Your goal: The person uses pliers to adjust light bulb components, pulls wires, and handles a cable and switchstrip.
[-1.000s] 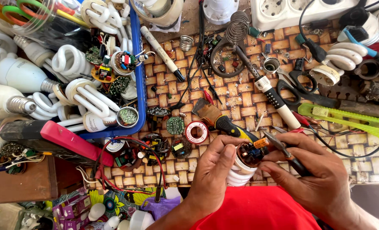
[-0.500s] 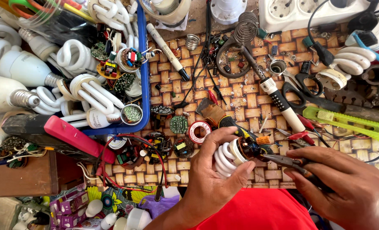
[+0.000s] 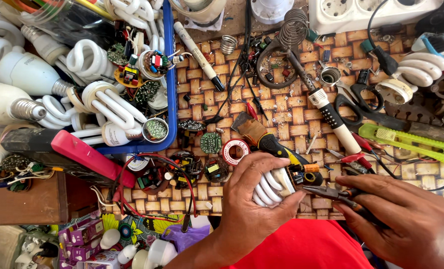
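My left hand (image 3: 254,199) grips a white spiral lamp (image 3: 271,187) low over the woven mat, tubes pointing left, its opened base with small electronic parts (image 3: 305,175) turned to the right. My right hand (image 3: 406,219) holds dark needle-nose pliers (image 3: 331,193). Their tips reach the lamp's opened base. A red cloth (image 3: 301,246) lies under both wrists.
A blue tray (image 3: 171,104) at left holds spiral lamps and circuit boards. On the mat lie a soldering iron (image 3: 326,112) in its coil stand, a solder reel (image 3: 236,151), a marker (image 3: 199,50), scissors (image 3: 354,102), a green tool (image 3: 406,142), a power strip (image 3: 371,12).
My left hand has turned the lamp so its spiral tubes face left instead of down. The pliers moved in to the lamp's base. The view shifted slightly.
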